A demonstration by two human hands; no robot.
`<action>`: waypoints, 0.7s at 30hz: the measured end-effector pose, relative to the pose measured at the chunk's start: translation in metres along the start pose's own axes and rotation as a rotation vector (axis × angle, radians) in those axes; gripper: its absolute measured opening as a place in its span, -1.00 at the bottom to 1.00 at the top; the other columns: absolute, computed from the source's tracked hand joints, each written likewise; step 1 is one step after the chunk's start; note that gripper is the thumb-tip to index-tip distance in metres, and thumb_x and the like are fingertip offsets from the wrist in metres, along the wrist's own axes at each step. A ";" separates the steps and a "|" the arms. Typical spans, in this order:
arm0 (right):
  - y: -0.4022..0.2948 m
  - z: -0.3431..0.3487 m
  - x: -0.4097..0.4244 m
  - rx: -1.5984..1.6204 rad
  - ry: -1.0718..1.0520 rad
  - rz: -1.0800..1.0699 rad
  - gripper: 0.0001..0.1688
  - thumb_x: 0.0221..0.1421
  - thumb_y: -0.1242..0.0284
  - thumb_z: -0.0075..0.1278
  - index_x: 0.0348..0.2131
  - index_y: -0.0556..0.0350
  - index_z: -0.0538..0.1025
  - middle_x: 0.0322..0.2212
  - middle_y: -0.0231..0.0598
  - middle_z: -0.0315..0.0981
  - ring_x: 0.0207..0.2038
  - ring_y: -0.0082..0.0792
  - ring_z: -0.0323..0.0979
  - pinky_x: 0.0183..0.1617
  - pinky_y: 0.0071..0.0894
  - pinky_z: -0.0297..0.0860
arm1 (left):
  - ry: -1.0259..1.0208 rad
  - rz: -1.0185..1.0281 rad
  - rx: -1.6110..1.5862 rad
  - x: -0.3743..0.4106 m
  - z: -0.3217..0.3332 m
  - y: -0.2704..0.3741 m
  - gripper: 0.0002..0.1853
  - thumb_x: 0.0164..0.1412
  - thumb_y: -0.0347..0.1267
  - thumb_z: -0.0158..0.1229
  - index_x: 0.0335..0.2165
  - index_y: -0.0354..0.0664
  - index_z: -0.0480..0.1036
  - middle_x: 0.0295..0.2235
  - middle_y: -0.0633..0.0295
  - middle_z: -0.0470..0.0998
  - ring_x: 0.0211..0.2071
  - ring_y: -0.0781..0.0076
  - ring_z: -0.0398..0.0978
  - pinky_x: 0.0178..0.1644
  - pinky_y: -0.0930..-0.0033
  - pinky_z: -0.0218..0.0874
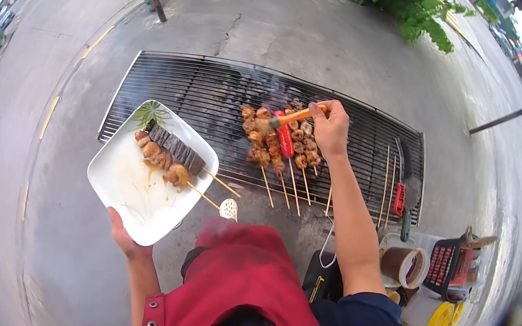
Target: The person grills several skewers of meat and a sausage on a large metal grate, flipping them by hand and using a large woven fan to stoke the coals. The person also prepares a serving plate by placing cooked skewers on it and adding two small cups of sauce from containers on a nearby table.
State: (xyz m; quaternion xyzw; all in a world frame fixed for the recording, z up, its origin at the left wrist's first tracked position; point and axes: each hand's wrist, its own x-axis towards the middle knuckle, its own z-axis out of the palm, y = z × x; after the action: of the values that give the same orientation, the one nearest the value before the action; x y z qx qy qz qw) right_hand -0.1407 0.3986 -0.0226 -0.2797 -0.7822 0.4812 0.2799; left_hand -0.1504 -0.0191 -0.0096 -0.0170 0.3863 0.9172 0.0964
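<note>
My left hand [125,235] grips the lower edge of a white square plate [112,176] with a leaf print at one corner. On that plate lie a skewer of dark block-shaped pieces [175,146] and a skewer of browned meat [159,157], beside smears of sauce. My right hand [331,129] is closed around the orange handle of a basting brush [303,113]. The brush's bristles are over the meat skewers [257,134] on the charcoal grill [191,87]. Beneath the handle lies a bright red skewered sausage [285,139], with more browned skewers [306,149] right of it.
A knife or similar tool with a red handle [400,199] and two bare sticks [385,181] lie at the grill's right end. Beyond them are a tub of brown sauce [402,265], a black basket [443,263] and a yellow-lidded container [437,318]. Smoke rises from the grate.
</note>
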 end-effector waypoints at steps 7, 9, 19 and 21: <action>-0.046 0.015 -0.035 -0.095 -0.037 -0.768 -0.86 0.00 0.52 0.10 -0.43 0.14 0.41 -0.48 -0.21 0.49 -0.49 -0.23 0.49 -0.46 -0.33 0.40 | 0.009 -0.020 0.003 0.002 -0.006 -0.004 -0.32 0.36 -0.04 -0.36 0.22 -0.32 -0.11 0.23 -0.01 0.03 0.22 0.00 0.06 0.27 0.04 -0.08; -0.049 0.013 -0.052 -0.137 -0.082 -0.891 -0.86 -0.06 0.55 0.11 -0.45 0.11 0.42 -0.45 -0.25 0.50 -0.47 -0.24 0.49 -0.45 -0.33 0.41 | -0.001 -0.031 0.023 0.000 -0.004 0.000 -0.33 0.36 -0.05 -0.36 0.22 -0.32 -0.11 0.23 -0.01 0.03 0.22 0.00 0.07 0.27 0.04 -0.07; -0.033 -0.048 -0.134 -0.366 -0.130 -0.687 -0.75 -0.08 0.65 0.12 -0.34 0.23 0.39 -0.36 -0.08 0.51 -0.40 -0.18 0.53 -0.41 -0.40 0.46 | -0.200 -0.141 -0.011 0.010 0.009 0.024 -0.35 0.36 -0.06 -0.33 0.22 -0.29 -0.07 0.23 0.02 0.06 0.21 0.01 0.09 0.26 0.02 -0.04; -0.043 -0.065 -0.172 -0.289 -0.020 -0.656 -0.77 -0.01 0.61 0.10 -0.32 0.21 0.38 -0.35 -0.07 0.51 -0.39 -0.23 0.53 -0.44 -0.40 0.43 | -0.215 -0.151 -0.009 0.012 0.014 0.031 -0.35 0.36 -0.06 -0.32 0.22 -0.28 -0.07 0.23 0.03 0.06 0.21 0.01 0.09 0.26 0.01 -0.03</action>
State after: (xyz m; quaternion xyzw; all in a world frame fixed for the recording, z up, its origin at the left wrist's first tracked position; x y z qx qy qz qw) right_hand 0.0163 0.3000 0.0121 -0.0457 -0.8931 0.2528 0.3692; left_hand -0.1671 -0.0284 0.0205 0.0521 0.3673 0.9055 0.2061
